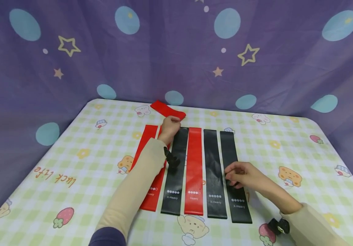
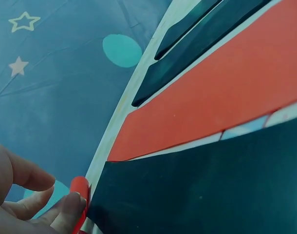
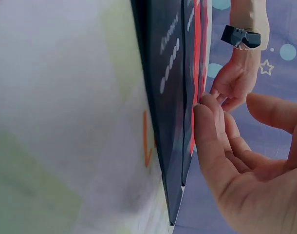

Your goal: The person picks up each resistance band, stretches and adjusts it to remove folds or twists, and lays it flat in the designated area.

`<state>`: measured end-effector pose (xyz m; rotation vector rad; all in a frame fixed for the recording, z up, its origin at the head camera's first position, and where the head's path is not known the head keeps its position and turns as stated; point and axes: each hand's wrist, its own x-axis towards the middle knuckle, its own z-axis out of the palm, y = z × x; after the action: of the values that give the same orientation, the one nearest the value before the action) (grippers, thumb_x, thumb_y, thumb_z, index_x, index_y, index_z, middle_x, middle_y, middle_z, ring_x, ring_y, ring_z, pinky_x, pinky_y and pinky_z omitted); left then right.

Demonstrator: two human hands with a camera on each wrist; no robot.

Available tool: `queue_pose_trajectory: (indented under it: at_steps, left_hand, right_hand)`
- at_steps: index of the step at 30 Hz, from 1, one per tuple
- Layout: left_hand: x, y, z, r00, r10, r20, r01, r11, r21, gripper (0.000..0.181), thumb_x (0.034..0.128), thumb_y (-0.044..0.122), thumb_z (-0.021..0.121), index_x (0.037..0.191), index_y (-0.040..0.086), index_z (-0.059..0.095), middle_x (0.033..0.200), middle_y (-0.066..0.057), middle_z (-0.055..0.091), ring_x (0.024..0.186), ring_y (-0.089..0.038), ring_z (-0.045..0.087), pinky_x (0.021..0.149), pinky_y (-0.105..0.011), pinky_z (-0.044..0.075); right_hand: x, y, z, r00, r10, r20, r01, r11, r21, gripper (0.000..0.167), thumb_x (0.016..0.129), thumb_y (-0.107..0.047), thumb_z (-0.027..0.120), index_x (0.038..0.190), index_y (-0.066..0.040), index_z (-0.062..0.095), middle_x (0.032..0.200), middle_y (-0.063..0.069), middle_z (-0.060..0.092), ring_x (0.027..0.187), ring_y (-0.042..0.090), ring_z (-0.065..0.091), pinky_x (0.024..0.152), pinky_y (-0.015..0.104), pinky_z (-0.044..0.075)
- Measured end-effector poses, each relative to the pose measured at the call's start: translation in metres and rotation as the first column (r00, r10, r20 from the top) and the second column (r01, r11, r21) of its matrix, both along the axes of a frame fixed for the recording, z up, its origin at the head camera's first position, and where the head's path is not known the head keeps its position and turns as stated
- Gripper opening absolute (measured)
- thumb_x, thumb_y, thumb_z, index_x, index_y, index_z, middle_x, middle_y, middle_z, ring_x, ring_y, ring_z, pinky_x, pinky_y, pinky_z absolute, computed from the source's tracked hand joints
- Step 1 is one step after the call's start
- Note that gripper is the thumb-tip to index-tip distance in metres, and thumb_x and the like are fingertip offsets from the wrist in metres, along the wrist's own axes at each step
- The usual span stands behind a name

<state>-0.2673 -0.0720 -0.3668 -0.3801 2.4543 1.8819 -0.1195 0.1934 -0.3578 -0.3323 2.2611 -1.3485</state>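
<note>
My left hand (image 1: 170, 128) is at the far end of the row, its fingertips on the near end of a loose red resistance band (image 1: 165, 110). In the left wrist view, that band's rounded end shows at the fingertips, which seem to pinch it. Below lie flat bands side by side: a red band (image 1: 147, 136) at the left, another red one partly under my left arm, a black band (image 1: 173, 181), a red band (image 1: 194, 171) marked Heavy, then two black bands marked X-Heavy. My right hand (image 1: 246, 175), fingers loosely bent and thumb apart, hovers at the rightmost black band (image 1: 239, 205).
A checked tablecloth (image 1: 87, 184) with cartoon prints covers the table. Behind it hangs a purple curtain (image 1: 176, 51) with stars and blue ovals. Black wrist cameras sit on both forearms; the left sleeve (image 1: 139, 174) hides part of the left-hand red bands.
</note>
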Motion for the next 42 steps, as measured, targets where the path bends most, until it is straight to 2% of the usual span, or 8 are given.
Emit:
queue_pose_trajectory:
  at_steps: [7,11,16,22,27,32,37,42]
  left_hand:
    - [-0.003,-0.001,-0.005,1.000,0.023,0.000,-0.023,1.000,-0.004,0.032,0.0881,0.006,0.052,0.119,-0.001,0.058,0.119,-0.017,0.056,0.105,-0.029,0.052,0.096,-0.039,0.047]
    - [-0.004,-0.001,-0.006,0.999,0.048,-0.015,-0.048,0.999,-0.020,0.031,0.0875,0.006,0.053,0.117,-0.001,0.058,0.116,-0.016,0.055,0.104,-0.028,0.051,0.095,-0.040,0.046]
    - [-0.005,0.000,-0.006,0.998,0.066,-0.009,-0.066,0.998,0.010,0.030,0.0877,0.006,0.053,0.117,-0.001,0.056,0.114,-0.016,0.053,0.101,-0.027,0.049,0.094,-0.040,0.046]
    - [-0.009,0.001,-0.006,0.999,0.047,0.008,-0.047,0.997,0.058,0.036,0.0893,0.007,0.053,0.125,-0.001,0.055,0.125,-0.017,0.053,0.106,-0.028,0.052,0.097,-0.039,0.047]
    - [-0.013,0.001,-0.006,0.998,0.043,0.047,-0.049,0.991,0.127,0.040,0.0919,0.009,0.053,0.131,0.000,0.053,0.131,-0.016,0.053,0.097,-0.028,0.058,0.094,-0.038,0.050]
    - [-0.015,0.002,-0.005,0.997,0.063,0.053,-0.070,0.989,0.128,0.040,0.0925,0.010,0.053,0.132,0.002,0.053,0.133,-0.014,0.053,0.094,-0.027,0.057,0.095,-0.037,0.049]
    - [-0.016,0.005,-0.001,0.997,0.072,-0.020,-0.068,0.988,0.142,0.037,0.0919,0.008,0.053,0.128,-0.001,0.056,0.131,-0.016,0.053,0.114,-0.028,0.052,0.102,-0.038,0.045]
    - [-0.013,0.008,0.002,0.997,0.070,-0.043,-0.061,0.981,0.184,0.033,0.0918,0.004,0.052,0.124,-0.002,0.059,0.130,-0.015,0.054,0.123,-0.029,0.048,0.104,-0.037,0.043]
  right_hand:
    - [-0.007,-0.012,0.001,0.999,-0.053,-0.008,0.053,0.998,0.024,0.025,0.092,-0.010,0.059,0.110,0.008,0.057,0.091,0.014,0.067,0.074,0.016,0.062,0.066,0.031,0.056]
    - [-0.011,-0.018,0.001,0.999,-0.042,-0.012,0.042,0.999,0.000,0.026,0.092,-0.010,0.059,0.110,0.008,0.057,0.093,0.018,0.068,0.075,0.017,0.063,0.067,0.031,0.057]
    - [-0.015,-0.021,0.001,1.000,-0.012,-0.023,0.012,1.000,-0.026,0.024,0.092,-0.008,0.057,0.110,0.009,0.057,0.094,0.021,0.068,0.075,0.017,0.063,0.066,0.029,0.056]
    - [-0.019,-0.026,0.004,1.000,-0.009,-0.030,0.008,1.000,-0.029,0.025,0.092,-0.007,0.057,0.110,0.009,0.056,0.094,0.021,0.067,0.075,0.019,0.063,0.068,0.031,0.057]
    - [-0.023,-0.031,0.005,1.000,-0.003,-0.027,0.002,0.999,-0.050,0.025,0.092,-0.006,0.056,0.111,0.010,0.056,0.097,0.023,0.067,0.076,0.020,0.064,0.069,0.032,0.057]
    - [-0.029,-0.035,0.004,0.999,0.005,-0.037,-0.008,0.998,-0.068,0.025,0.092,-0.004,0.054,0.112,0.011,0.055,0.099,0.026,0.066,0.076,0.021,0.065,0.068,0.032,0.057]
    - [-0.045,-0.042,0.002,1.000,-0.019,-0.018,0.018,0.996,-0.084,0.026,0.093,-0.006,0.053,0.113,0.011,0.055,0.100,0.026,0.065,0.077,0.021,0.065,0.070,0.033,0.058]
    - [-0.077,-0.058,0.004,0.994,-0.110,0.018,0.111,0.986,-0.124,0.029,0.094,-0.007,0.052,0.117,0.010,0.052,0.106,0.026,0.063,0.077,0.019,0.065,0.073,0.033,0.058]
